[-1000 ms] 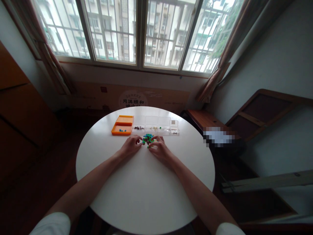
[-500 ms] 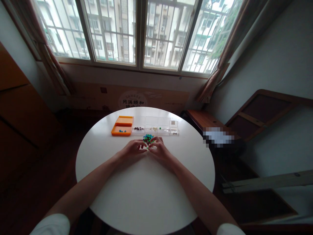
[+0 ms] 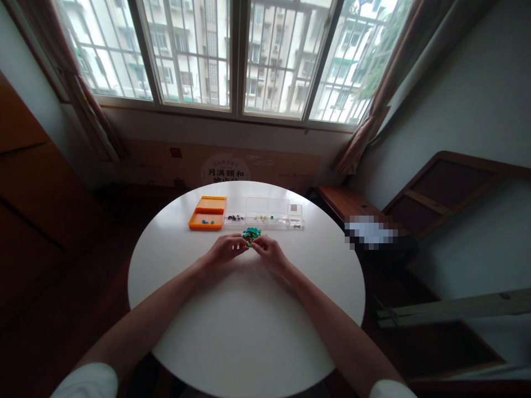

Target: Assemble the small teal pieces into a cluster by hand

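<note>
A small heap of green, blue and dark pieces (image 3: 251,234) lies on the white round table (image 3: 244,320), just beyond my fingertips. My left hand (image 3: 227,247) is at the near left side of the heap, its fingers closed toward the middle. From the right, my right hand (image 3: 269,250) meets it with thumb and fingers pinched together. A small green bit shows between the two sets of fingertips; what each hand grips is too small to make out.
Behind the heap stand an orange case (image 3: 205,225) with blue pieces and clear plastic boxes (image 3: 267,205) holding dark, yellowish and green pieces. A wooden bench (image 3: 344,202) stands to the right of the table.
My right hand's fingers have drawn together and its fingertips have moved slightly away from me. My left fingers have closed a little and shifted slightly forward.
</note>
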`<move>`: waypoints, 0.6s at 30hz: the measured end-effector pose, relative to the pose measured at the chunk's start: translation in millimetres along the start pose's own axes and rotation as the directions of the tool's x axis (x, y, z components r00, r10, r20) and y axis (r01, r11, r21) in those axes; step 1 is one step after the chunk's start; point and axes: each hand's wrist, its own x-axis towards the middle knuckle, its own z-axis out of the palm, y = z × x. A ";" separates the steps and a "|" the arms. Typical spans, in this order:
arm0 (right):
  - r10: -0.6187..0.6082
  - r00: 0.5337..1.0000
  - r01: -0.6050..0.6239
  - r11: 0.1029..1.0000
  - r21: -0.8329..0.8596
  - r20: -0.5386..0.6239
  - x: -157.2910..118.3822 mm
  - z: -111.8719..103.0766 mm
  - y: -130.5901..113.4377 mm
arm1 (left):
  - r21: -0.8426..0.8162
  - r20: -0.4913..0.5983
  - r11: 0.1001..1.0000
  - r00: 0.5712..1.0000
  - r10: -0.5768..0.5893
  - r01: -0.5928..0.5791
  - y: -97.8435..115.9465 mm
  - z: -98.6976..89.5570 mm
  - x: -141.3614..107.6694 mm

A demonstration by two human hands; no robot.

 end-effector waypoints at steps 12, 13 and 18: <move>0.084 0.993 -0.101 0.971 0.219 0.085 1.8 1.8 16.8 | 0.038 0.005 0.998 0.999 -0.045 0.045 -2.6 2.4 -0.3; 0.088 0.992 -0.106 0.968 0.229 0.088 2.1 1.7 16.9 | 0.030 0.005 0.999 0.999 -0.042 0.042 -3.1 2.9 -0.3; 0.101 0.991 -0.119 0.967 0.224 0.093 3.2 1.2 17.4 | 0.029 -0.014 0.998 0.999 -0.051 0.051 -7.4 5.7 0.0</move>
